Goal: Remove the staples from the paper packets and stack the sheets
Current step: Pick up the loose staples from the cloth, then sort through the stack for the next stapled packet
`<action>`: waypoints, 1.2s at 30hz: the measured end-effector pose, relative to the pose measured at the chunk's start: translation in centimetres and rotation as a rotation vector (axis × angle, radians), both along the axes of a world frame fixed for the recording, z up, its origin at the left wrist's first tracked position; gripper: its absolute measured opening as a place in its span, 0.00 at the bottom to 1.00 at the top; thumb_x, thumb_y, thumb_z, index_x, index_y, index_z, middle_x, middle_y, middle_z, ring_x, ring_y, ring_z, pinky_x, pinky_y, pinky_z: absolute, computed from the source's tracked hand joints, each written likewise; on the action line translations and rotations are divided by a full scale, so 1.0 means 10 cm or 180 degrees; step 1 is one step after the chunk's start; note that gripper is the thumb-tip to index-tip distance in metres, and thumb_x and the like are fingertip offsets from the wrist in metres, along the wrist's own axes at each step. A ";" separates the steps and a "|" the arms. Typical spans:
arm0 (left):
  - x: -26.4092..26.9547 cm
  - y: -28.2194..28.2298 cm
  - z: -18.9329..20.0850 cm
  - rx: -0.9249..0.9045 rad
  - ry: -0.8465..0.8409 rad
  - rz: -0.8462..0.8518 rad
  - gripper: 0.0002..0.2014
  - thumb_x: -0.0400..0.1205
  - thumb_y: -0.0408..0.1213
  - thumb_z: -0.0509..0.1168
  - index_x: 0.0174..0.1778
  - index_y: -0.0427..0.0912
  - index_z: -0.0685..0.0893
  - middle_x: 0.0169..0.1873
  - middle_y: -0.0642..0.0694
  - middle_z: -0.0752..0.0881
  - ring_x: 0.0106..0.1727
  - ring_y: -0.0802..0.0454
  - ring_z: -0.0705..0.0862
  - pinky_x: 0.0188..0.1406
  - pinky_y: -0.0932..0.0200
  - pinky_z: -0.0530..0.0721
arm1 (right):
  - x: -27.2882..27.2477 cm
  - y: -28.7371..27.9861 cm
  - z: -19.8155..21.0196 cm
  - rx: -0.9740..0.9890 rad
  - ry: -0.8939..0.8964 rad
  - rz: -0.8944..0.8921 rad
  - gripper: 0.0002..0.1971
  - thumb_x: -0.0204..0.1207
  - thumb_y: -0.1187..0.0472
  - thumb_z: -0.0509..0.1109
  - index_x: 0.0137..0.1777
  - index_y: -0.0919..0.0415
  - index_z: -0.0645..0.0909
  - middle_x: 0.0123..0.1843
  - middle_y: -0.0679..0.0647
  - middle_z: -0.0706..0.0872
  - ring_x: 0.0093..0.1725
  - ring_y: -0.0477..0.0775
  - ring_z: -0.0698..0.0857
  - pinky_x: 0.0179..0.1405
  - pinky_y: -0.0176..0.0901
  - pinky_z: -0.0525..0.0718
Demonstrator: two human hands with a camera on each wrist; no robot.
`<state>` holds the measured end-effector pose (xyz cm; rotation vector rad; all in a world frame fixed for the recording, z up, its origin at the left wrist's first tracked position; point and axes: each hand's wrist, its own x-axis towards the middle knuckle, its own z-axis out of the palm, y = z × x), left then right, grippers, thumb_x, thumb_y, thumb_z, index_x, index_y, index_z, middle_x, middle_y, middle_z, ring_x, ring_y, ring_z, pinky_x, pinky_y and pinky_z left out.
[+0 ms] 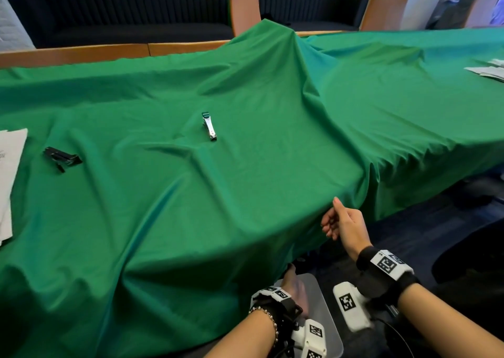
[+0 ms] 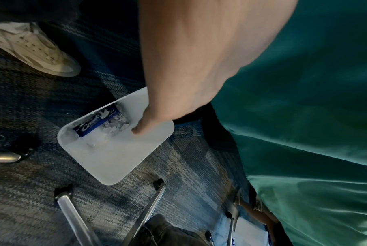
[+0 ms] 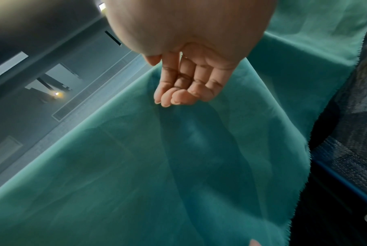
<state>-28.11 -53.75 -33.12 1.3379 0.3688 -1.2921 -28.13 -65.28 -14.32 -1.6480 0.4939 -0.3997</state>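
Paper: two lots in the head view. One pile of white sheets (image 1: pixel 8 177) lies at the left edge of the counter; a second, smaller group of papers (image 1: pixel 488 70) lies at the far right edge. The two are well apart.
Tools: two. A silver staple remover (image 1: pixel 209 126) lies near the middle of the counter; a black stapler (image 1: pixel 62 158) lies to its left, near the left pile. Neither is touched.
Counter: one, covered by a wrinkled green cloth (image 1: pixel 245 167) that rises into a peak at the far side and hangs over the near edge.
Left hand (image 2: pixel 199 58): below the counter edge, over a white bin (image 2: pixel 115 163) on the floor. One finger (image 2: pixel 142 128) points down into the bin. Whether the hand holds anything cannot be told.
Bin contents: one blue wrapper (image 2: pixel 96 123) and crumpled white scraps beside it.
Right hand (image 1: pixel 341 222): just beside the hanging cloth at the near edge, fingers (image 3: pixel 178 89) loosely curled, thumb up, holding nothing.
Around: two orange chair backs (image 1: pixel 244 3) behind the counter, a dark sofa, patterned carpet, one white shoe (image 2: pixel 33 48), chrome chair legs (image 2: pixel 72 213).
In the way: the draped cloth hides the left hand's fingers from the head view.
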 end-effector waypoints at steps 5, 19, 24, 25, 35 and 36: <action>0.04 -0.06 0.07 0.0009 0.0129 0.0419 0.55 0.65 0.80 0.56 0.75 0.36 0.72 0.76 0.43 0.71 0.73 0.40 0.72 0.78 0.39 0.59 | -0.02 0.02 0.07 -0.0055 0.0018 0.0010 0.30 0.88 0.54 0.55 0.26 0.69 0.77 0.21 0.59 0.79 0.15 0.47 0.74 0.12 0.32 0.66; 0.06 0.68 1.79 -0.0886 0.0309 -0.0507 0.23 0.88 0.54 0.47 0.38 0.45 0.79 0.33 0.50 0.87 0.37 0.54 0.90 0.39 0.62 0.78 | 0.05 0.37 0.82 -0.0079 -0.0399 0.0157 0.28 0.87 0.56 0.57 0.25 0.69 0.77 0.18 0.55 0.79 0.15 0.46 0.75 0.12 0.32 0.68; 0.30 1.41 2.37 -0.1251 0.0004 -0.0165 0.23 0.87 0.52 0.50 0.35 0.45 0.82 0.33 0.48 0.86 0.35 0.53 0.86 0.38 0.62 0.80 | 0.39 0.81 1.31 -0.0031 -0.0490 0.0575 0.28 0.87 0.55 0.58 0.26 0.68 0.78 0.20 0.57 0.79 0.16 0.49 0.75 0.14 0.34 0.66; 0.36 1.60 2.52 -0.1304 -0.0094 -0.0088 0.22 0.87 0.52 0.51 0.35 0.45 0.81 0.32 0.48 0.85 0.32 0.53 0.85 0.36 0.63 0.80 | 0.48 0.94 1.40 -0.0020 -0.0480 0.0676 0.27 0.87 0.55 0.58 0.27 0.68 0.78 0.20 0.57 0.80 0.16 0.49 0.75 0.15 0.35 0.67; 1.24 3.53 3.49 -0.1034 -0.1013 0.1445 0.14 0.84 0.44 0.58 0.33 0.45 0.79 0.32 0.49 0.82 0.27 0.53 0.83 0.23 0.64 0.81 | 1.42 2.39 2.04 0.0180 -0.0097 0.1639 0.20 0.85 0.54 0.61 0.33 0.62 0.79 0.26 0.54 0.81 0.22 0.49 0.75 0.23 0.37 0.68; 1.32 3.69 3.53 -0.0956 -0.1066 0.1631 0.14 0.84 0.43 0.58 0.33 0.46 0.78 0.31 0.49 0.82 0.26 0.54 0.83 0.23 0.65 0.80 | 1.51 2.54 2.06 0.0214 -0.0076 0.1724 0.20 0.85 0.54 0.61 0.33 0.62 0.79 0.26 0.54 0.81 0.22 0.49 0.75 0.23 0.36 0.68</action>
